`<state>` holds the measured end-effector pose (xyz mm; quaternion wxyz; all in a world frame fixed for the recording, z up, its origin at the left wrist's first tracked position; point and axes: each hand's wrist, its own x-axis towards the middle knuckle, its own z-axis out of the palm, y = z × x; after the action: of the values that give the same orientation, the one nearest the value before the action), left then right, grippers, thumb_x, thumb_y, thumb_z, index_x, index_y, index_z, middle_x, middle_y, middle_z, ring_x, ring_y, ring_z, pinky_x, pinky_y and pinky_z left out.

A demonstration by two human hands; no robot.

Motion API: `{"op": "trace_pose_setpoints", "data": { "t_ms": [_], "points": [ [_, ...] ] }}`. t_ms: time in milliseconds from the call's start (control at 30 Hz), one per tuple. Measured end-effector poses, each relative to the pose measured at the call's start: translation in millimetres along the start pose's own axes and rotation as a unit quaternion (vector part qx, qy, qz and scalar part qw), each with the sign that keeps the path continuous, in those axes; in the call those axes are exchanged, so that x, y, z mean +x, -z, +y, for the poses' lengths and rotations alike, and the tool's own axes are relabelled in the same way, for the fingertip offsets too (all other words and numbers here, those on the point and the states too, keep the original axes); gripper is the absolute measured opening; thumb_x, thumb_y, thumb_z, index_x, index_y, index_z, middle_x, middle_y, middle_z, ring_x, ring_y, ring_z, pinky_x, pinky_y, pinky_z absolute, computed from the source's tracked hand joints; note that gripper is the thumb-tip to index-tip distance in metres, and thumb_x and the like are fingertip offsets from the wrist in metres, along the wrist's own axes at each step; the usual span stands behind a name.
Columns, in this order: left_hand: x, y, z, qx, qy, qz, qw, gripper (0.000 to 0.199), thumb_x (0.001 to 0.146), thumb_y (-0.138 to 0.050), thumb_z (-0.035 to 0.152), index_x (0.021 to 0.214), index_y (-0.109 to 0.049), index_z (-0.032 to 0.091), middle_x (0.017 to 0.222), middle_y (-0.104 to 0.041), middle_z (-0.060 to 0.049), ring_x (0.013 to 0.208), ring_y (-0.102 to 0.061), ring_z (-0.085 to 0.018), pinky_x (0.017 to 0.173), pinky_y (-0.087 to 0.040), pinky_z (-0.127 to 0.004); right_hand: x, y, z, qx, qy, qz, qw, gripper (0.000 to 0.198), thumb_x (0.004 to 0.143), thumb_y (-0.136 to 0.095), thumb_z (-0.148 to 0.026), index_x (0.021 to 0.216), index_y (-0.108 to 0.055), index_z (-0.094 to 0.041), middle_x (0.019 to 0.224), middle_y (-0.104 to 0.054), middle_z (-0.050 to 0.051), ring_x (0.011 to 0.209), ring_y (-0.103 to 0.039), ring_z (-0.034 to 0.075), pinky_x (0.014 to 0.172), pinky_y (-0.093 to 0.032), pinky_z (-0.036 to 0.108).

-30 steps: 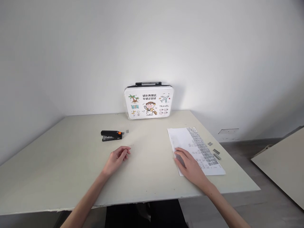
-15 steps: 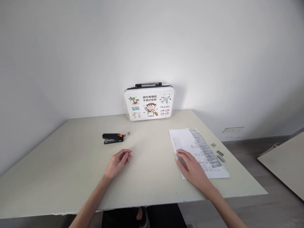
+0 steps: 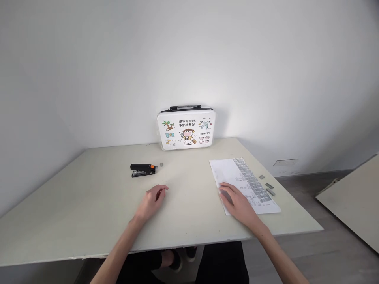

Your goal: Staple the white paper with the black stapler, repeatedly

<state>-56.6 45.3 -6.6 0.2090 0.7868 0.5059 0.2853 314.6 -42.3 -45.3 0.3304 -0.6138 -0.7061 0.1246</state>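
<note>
Paper (image 3: 241,183) lies on the table (image 3: 89,205) under the right hand (image 3: 237,203), long axis running away from the person and leaning a little left. That hand rests flat and spread on the sheet's near left part, gripping nothing. Staple strips (image 3: 268,188) sit just beside the sheet's right edge. Left hand (image 3: 154,199) rests on bare tabletop, fingers loosely curled and empty, well apart from the paper. Stapler (image 3: 143,170) lies ahead and slightly left of that hand, long axis crosswise, so of the 2 hands the left is nearer it. Case (image 3: 186,128) stands against the wall.
</note>
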Motion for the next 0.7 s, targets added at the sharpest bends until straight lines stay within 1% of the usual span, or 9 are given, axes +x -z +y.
{"op": "trace_pose_setpoints", "data": {
  "t_ms": [167,300,367,433,533,700],
  "points": [
    [-11,-7,8,0.090,-0.009,0.014,0.996,0.029,0.099,-0.044,0.031,0.109,-0.071,0.029,0.086,-0.076,-0.002,0.063,-0.066,-0.021,0.064,-0.045,-0.029,0,1,0,0.009,-0.002,0.010,1.000,0.030,0.107,-0.042,-0.042,0.124,-0.064,-0.029,0.145,-0.062,0.007,0.134,-0.059,0.027,0.104,-0.056,0.045],
    [-21,-11,13,0.143,-0.004,0.021,0.990,0.031,0.100,-0.041,0.028,0.115,-0.068,0.029,0.095,-0.079,-0.003,0.068,-0.071,-0.024,0.062,-0.042,-0.029,-2,2,2,0.020,-0.026,0.027,0.999,0.032,0.107,-0.041,-0.043,0.126,-0.063,-0.029,0.144,-0.063,0.006,0.131,-0.062,0.026,0.104,-0.056,0.044],
    [-25,-13,14,0.180,-0.005,0.019,0.984,0.032,0.101,-0.039,0.029,0.117,-0.067,0.029,0.098,-0.079,-0.003,0.070,-0.072,-0.024,0.062,-0.043,-0.030,-2,1,4,0.021,-0.034,0.037,0.999,0.033,0.107,-0.041,-0.044,0.127,-0.063,-0.028,0.145,-0.063,0.007,0.132,-0.061,0.027,0.105,-0.055,0.045],
    [-28,-13,15,0.203,-0.004,0.017,0.979,0.033,0.102,-0.038,0.029,0.118,-0.066,0.029,0.100,-0.079,-0.003,0.072,-0.073,-0.024,0.062,-0.044,-0.030,-3,0,7,0.015,-0.036,0.045,0.998,0.035,0.107,-0.041,-0.043,0.129,-0.063,-0.027,0.147,-0.062,0.008,0.136,-0.058,0.027,0.110,-0.051,0.047],
    [-30,-12,16,0.202,0.001,0.013,0.979,0.032,0.102,-0.038,0.031,0.118,-0.066,0.029,0.099,-0.079,-0.002,0.073,-0.073,-0.024,0.062,-0.044,-0.030,-3,-2,10,-0.001,-0.036,0.061,0.998,0.036,0.107,-0.041,-0.042,0.133,-0.061,-0.026,0.149,-0.060,0.009,0.143,-0.051,0.027,0.116,-0.046,0.049],
    [-31,-10,17,0.187,0.003,0.015,0.982,0.032,0.102,-0.039,0.034,0.116,-0.067,0.029,0.089,-0.077,-0.002,0.070,-0.072,-0.023,0.061,-0.044,-0.030,-3,-4,14,-0.038,-0.048,0.101,0.993,0.040,0.108,-0.039,-0.042,0.135,-0.061,-0.022,0.151,-0.059,0.010,0.150,-0.043,0.028,0.120,-0.040,0.053]
  ]
}}
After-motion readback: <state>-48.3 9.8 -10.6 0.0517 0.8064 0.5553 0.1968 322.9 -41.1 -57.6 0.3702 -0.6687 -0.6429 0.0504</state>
